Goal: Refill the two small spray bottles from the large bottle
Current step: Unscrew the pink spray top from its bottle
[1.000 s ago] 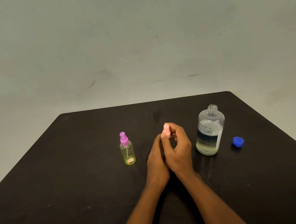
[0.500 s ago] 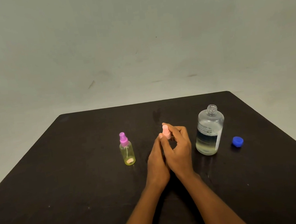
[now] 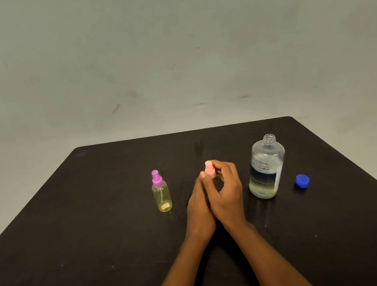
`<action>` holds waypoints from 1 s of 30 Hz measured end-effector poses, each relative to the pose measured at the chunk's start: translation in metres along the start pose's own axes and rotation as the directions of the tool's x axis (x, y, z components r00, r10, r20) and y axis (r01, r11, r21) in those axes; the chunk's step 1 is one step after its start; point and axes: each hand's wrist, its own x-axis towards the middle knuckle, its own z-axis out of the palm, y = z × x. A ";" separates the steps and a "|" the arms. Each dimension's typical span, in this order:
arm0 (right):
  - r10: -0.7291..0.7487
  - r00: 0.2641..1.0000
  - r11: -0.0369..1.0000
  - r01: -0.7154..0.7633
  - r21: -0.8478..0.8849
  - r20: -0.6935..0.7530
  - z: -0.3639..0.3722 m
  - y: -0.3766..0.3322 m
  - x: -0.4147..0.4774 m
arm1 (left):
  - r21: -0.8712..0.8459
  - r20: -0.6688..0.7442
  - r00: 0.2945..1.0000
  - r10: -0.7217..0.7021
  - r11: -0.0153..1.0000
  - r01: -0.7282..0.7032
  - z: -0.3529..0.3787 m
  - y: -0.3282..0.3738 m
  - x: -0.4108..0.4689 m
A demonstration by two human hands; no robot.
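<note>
Pink spray bottle (image 3: 210, 171) upright: left hand (image 3: 199, 209) grips body steady, right hand (image 3: 229, 193) pinches top, probably unscrewing for refill.

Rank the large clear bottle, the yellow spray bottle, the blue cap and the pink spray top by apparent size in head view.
large clear bottle
yellow spray bottle
blue cap and pink spray top: too alike to rank; right hand partly hides the top
</note>
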 end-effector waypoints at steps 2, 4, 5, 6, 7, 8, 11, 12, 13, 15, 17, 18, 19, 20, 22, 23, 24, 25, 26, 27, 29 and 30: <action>0.016 1.000 1.000 -0.016 -0.001 -0.007 -0.001 0.001 0.001 | -0.044 0.003 1.000 -0.014 0.999 0.014 0.001 0.002 0.000; 0.019 1.000 1.000 -0.019 0.008 -0.010 -0.001 0.001 0.000 | -0.052 0.004 1.000 -0.012 0.999 0.012 0.001 0.003 -0.001; 0.015 1.000 1.000 -0.015 0.009 -0.010 -0.001 0.001 0.000 | -0.038 0.007 1.000 -0.007 0.999 0.007 0.001 0.003 -0.001; 0.009 1.000 1.000 -0.009 0.008 -0.008 0.000 0.000 -0.001 | -0.012 0.009 1.000 0.001 1.000 -0.001 0.000 0.003 -0.001; 0.004 1.000 1.000 -0.004 0.009 -0.005 0.000 -0.001 -0.001 | 0.020 0.011 1.000 0.012 1.000 -0.012 0.000 0.003 -0.001; 0.004 1.000 1.000 -0.004 0.013 -0.002 0.000 -0.001 -0.001 | 0.053 0.013 1.000 0.022 0.998 -0.023 0.000 0.003 -0.001; 0.027 1.000 0.999 -0.027 0.023 0.013 0.000 -0.003 -0.002 | 0.114 0.016 0.999 0.051 0.992 -0.053 -0.001 0.002 0.000; 0.030 0.999 0.999 -0.030 0.019 0.018 0.000 -0.003 -0.002 | 0.121 0.017 0.998 0.057 0.991 -0.058 -0.001 0.002 0.000; 0.027 0.999 1.000 -0.028 0.013 0.023 -0.001 -0.002 -0.002 | 0.127 0.016 0.998 0.061 0.990 -0.062 -0.002 0.001 0.000; 0.019 0.999 1.000 -0.020 0.005 0.030 0.000 -0.001 -0.002 | 0.108 0.010 0.998 0.054 0.993 -0.055 -0.002 0.000 0.000; -0.001 1.000 1.000 0.001 0.009 0.024 0.001 -0.001 -0.002 | 0.050 -0.002 1.000 0.026 0.998 -0.026 -0.001 -0.001 0.001; -0.011 1.000 1.000 0.011 0.006 0.018 0.001 -0.001 -0.001 | 0.016 -0.009 1.000 0.005 1.000 -0.005 0.000 -0.002 0.001; -0.014 1.000 1.000 0.013 0.003 0.011 0.002 0.000 -0.001 | -0.015 -0.014 1.000 -0.016 1.000 0.015 0.000 -0.002 0.001; -0.008 1.000 1.000 0.008 0.002 0.004 0.002 0.001 0.000 | -0.043 -0.013 0.999 -0.031 0.999 0.030 0.001 -0.001 0.001; 0.000 1.000 1.000 0.000 0.005 -0.010 0.001 0.001 0.001 | -0.057 -0.004 1.000 -0.026 0.998 0.026 0.001 0.000 0.000; -0.002 1.000 1.000 0.002 0.004 -0.012 0.000 0.001 0.001 | -0.044 0.000 1.000 -0.014 0.999 0.014 0.001 0.001 0.000; -0.005 1.000 1.000 0.005 0.004 -0.009 0.000 0.000 0.000 | -0.033 0.002 1.000 -0.002 0.999 0.002 0.000 0.002 -0.001; -0.005 1.000 1.000 0.005 0.002 -0.001 0.000 0.000 0.000 | -0.018 0.005 1.000 0.011 1.000 -0.011 0.000 0.002 0.000; 0.003 1.000 1.000 -0.003 0.001 0.009 0.000 -0.001 -0.001 | 0.008 0.008 1.000 0.026 1.000 -0.027 -0.001 0.003 0.000; 0.023 1.000 1.000 -0.023 0.002 0.017 0.000 0.000 -0.001 | 0.044 0.014 0.999 0.043 0.998 -0.044 -0.001 0.003 0.000; 0.077 0.997 0.997 -0.077 0.012 0.026 -0.001 0.000 -0.002 | 0.077 0.024 0.998 0.053 0.996 -0.055 -0.002 0.002 0.000; 0.097 0.995 0.995 -0.098 0.022 0.031 -0.002 0.000 -0.002 | 0.070 0.026 0.999 0.048 0.996 -0.050 -0.001 0.003 0.000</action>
